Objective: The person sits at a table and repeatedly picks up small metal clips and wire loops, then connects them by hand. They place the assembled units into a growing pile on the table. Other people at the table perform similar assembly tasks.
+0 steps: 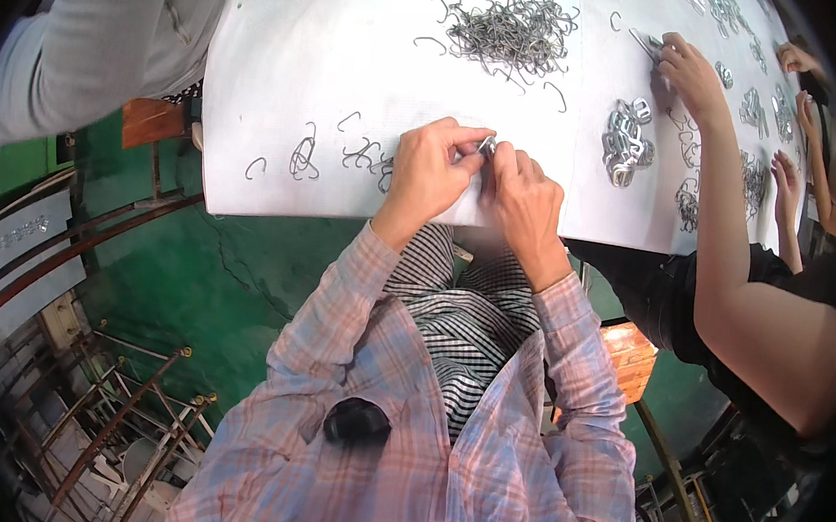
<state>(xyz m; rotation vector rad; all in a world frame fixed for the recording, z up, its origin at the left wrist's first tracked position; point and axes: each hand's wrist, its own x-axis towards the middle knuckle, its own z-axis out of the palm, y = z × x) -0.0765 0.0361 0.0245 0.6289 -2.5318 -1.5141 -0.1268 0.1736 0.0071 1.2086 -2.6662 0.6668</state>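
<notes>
Both my hands meet over the near edge of a white-covered table, pinching a small shiny metal buckle (487,146) between them. My left hand (432,167) grips it from the left with thumb and forefinger. From the right, my right hand (523,196) closes on the same piece, its fingers curled. Fingertips cover most of the buckle, so its exact shape is hard to make out. Beside my left hand lie several loose bent wire hooks (360,153). A big heap of wire hooks (511,31) sits farther back, and a pile of silver metal buckles (627,140) lies to the right.
A co-worker's hand (690,74) handles a metal piece at the right, their arm alongside mine. More hands (799,61) work at the far right among small metal heaps. A person in a grey sleeve (81,48) is at the left. Wooden stools (627,356) stand below the table.
</notes>
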